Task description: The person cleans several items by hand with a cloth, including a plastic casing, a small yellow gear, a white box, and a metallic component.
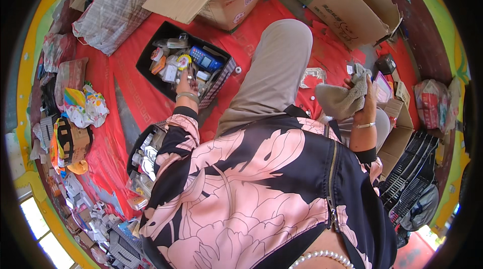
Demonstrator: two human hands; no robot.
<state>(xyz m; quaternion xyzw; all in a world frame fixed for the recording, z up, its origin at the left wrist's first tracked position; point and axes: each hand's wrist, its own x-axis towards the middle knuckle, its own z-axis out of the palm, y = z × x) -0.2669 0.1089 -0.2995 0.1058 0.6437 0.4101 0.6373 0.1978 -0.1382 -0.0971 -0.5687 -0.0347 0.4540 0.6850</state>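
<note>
In my right hand (370, 105), on the right, is a grey cloth (343, 99), bunched between the fingers and the palm. My left hand (187, 82) reaches into a black box (146, 62) with a checkered outer side. Its fingers are smeared and lie among small items, just below a yellow, round, scalloped piece (184, 61). Whether they grip anything cannot be made out. Beside the hand in the box lie a blue handheld device with a keypad (205, 60), a small white box (203, 75) and several clear and white packets.
A cardboard box (231, 10) with rolls of tape stands ahead, another cardboard box (347, 10) to its right. A checked bag (113, 15) sits at far left. Beside my left arm is a container of small goods (147, 156). Red sheeting (123, 100) covers the floor.
</note>
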